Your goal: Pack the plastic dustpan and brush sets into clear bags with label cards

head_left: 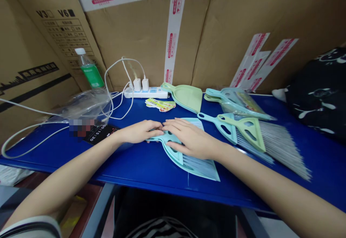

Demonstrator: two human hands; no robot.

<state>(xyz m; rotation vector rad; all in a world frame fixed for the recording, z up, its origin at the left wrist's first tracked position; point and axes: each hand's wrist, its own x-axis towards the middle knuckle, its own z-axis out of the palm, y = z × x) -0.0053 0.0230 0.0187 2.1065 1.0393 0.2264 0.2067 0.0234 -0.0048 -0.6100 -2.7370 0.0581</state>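
Observation:
A light-blue hand brush (176,156) lies on top of a light-blue dustpan (205,175) near the table's front edge. Both handles point left and their bristled, wide ends point right. My left hand (139,131) is closed around the stacked handles. Across the brush head lies my right hand (190,140), its thumb on the near side and its fingers over the far side. Part of the brush is hidden under this hand. To the right, a green brush (258,137) overlaps another blue brush (228,131), bristles to the right.
Stacked green and blue dustpans (187,97) lie behind my hands. Further right is a plastic-wrapped set (240,103). Cards (160,104), a power strip (155,93) with white cables, a phone (101,134) and a bottle (92,72) are at left and back. Cardboard (140,43) walls the back.

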